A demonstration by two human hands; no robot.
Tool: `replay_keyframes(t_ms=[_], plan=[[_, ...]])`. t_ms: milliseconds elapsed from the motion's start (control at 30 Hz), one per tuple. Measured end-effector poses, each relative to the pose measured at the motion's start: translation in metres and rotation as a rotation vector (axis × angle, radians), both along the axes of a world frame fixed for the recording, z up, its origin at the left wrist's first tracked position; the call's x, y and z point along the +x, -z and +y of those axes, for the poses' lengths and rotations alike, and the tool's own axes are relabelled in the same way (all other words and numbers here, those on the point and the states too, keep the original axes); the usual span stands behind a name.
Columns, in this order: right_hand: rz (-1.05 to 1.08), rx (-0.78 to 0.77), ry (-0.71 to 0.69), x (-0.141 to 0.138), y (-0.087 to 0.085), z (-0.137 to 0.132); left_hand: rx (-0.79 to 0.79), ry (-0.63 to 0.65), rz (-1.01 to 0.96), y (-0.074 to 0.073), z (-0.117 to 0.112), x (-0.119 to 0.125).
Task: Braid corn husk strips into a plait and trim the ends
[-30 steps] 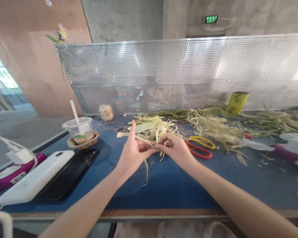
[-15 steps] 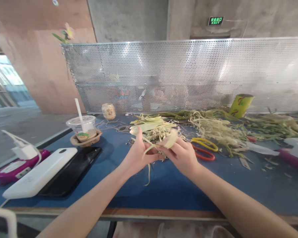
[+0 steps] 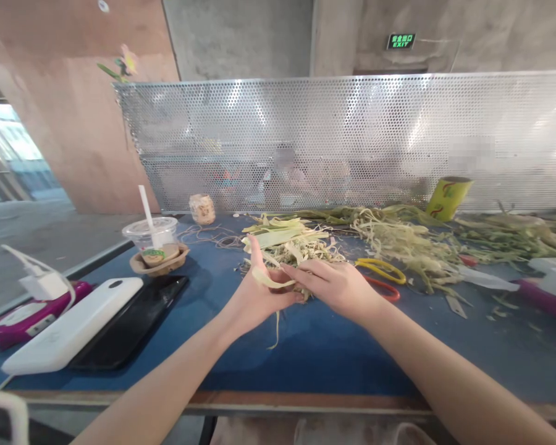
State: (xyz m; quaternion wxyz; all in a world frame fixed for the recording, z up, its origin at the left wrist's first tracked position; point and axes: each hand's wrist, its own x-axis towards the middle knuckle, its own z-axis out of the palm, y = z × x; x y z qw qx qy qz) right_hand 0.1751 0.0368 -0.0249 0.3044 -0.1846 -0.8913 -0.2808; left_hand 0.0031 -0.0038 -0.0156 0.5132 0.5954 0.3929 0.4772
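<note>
My left hand [image 3: 254,295] and my right hand [image 3: 340,285] meet over the blue tabletop [image 3: 315,346], both pinching a pale yellow husk strip [image 3: 267,281] that curves across my left palm. A thin end of the strip hangs down below my left hand. Just behind the hands lies a pile of green and yellow husk strips [image 3: 290,241]. Red and yellow scissors [image 3: 382,277] lie right of my right hand.
At left lie a white power bank [image 3: 74,321], a black phone [image 3: 134,321], a purple device with a charger [image 3: 32,306] and a plastic cup with a straw [image 3: 154,241]. More husks [image 3: 412,238] and a yellow roll [image 3: 447,196] sit right. A perforated metal screen [image 3: 352,136] backs the table.
My right hand has laid the strip over my left palm and flattened its fingers across it; half a second ago it held a wider piece up above the left hand.
</note>
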Motion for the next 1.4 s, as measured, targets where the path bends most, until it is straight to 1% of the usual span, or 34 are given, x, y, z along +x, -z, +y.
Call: replay_keyframes(t_ms=[100, 200, 367, 467, 533, 600, 667, 700, 833, 933, 1000, 1067, 1133, 1200, 1267, 1300, 1400], plan=[[-0.065, -0.084, 0.057, -0.002, -0.003, -0.001, 0.033, -0.023, -0.003, -0.001, -0.001, 0.0], [-0.068, -0.231, 0.035, -0.002, -0.006, -0.003, 0.067, -0.026, -0.011, -0.001, 0.0, 0.0], [-0.003, -0.404, -0.054, 0.0, -0.006, -0.004, 0.104, -0.106, 0.063, -0.002, 0.0, 0.001], [0.143, -0.521, -0.09, -0.001, -0.004, -0.004, 0.127, -0.129, 0.125, -0.001, -0.001, 0.001], [0.27, -0.575, -0.057, -0.002, -0.005, -0.003, 0.137, -0.113, 0.16, 0.0, -0.002, 0.002], [0.371, -0.595, 0.038, -0.004, -0.006, -0.002, 0.153, -0.083, 0.194, 0.001, -0.003, 0.004], [0.431, -0.609, 0.112, -0.007, -0.006, -0.001, 0.188, -0.054, 0.229, 0.001, -0.005, 0.007], [0.446, -0.627, 0.114, -0.008, -0.006, -0.001, 0.207, -0.045, 0.253, 0.001, -0.006, 0.008], [0.516, -0.745, 0.013, -0.015, -0.004, -0.001, 0.271, -0.045, 0.334, 0.002, -0.008, 0.011], [0.696, -0.876, -0.044, -0.017, -0.001, 0.003, 0.306, -0.052, 0.3, 0.002, -0.007, 0.011], [0.833, -0.976, -0.143, -0.016, 0.0, 0.005, 0.318, -0.073, 0.267, 0.002, -0.006, 0.01], [0.925, -1.022, -0.257, -0.014, 0.0, 0.006, 0.315, -0.088, 0.245, 0.001, -0.005, 0.009], [0.898, -0.999, -0.302, -0.01, -0.004, 0.004, 0.293, -0.087, 0.228, 0.001, -0.004, 0.008], [0.743, -0.944, -0.297, -0.006, -0.009, 0.0, 0.261, -0.093, 0.209, 0.0, -0.003, 0.006], [0.521, -0.914, -0.344, -0.002, -0.014, -0.004, 0.243, -0.107, 0.2, -0.002, -0.002, 0.004], [0.446, -0.888, -0.362, 0.0, -0.016, -0.006, 0.242, -0.115, 0.202, -0.002, -0.002, 0.004], [0.336, -0.812, -0.345, 0.004, -0.019, -0.006, 0.26, -0.139, 0.224, -0.005, -0.001, 0.001]])
